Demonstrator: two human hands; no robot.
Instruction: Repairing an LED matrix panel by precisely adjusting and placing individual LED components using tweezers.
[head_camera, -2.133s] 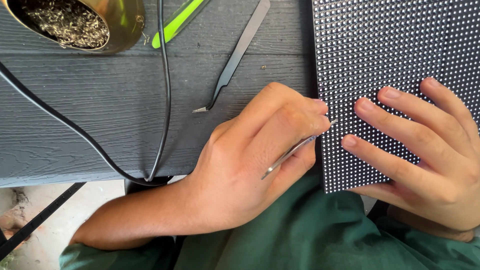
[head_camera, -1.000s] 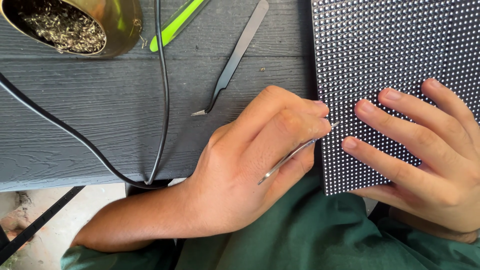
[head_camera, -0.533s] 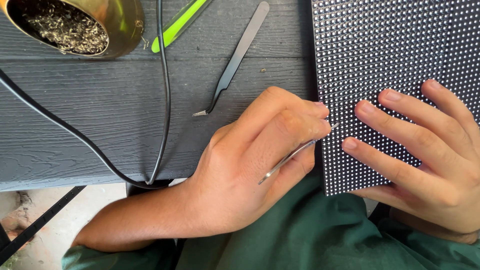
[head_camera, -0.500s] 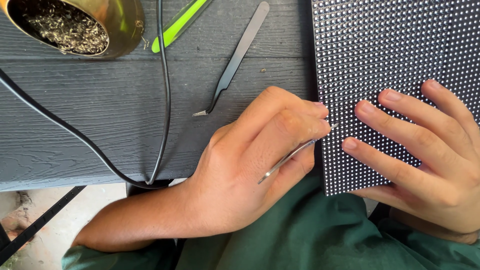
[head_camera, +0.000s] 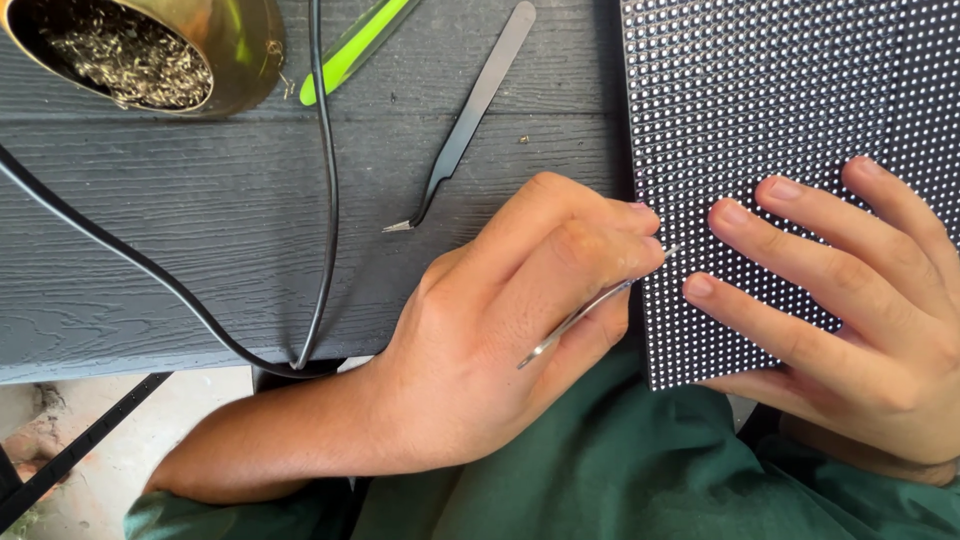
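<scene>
Metal tweezers (head_camera: 585, 318) are pinched in the left hand (head_camera: 500, 330) at the black dotted LED panel's (head_camera: 780, 100) edge, while the right hand (head_camera: 850, 310) lies flat, fingers spread, at right of frame.

Grey table (head_camera: 150, 250): tweezers (head_camera: 465, 125), cables (head_camera: 322, 190), panel (head_camera: 780, 100).

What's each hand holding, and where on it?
Left hand pinches thin metal tweezers near the tip end, rear sticking out. Right hand holds nothing; fingers lie flat on the dotted panel.
</scene>
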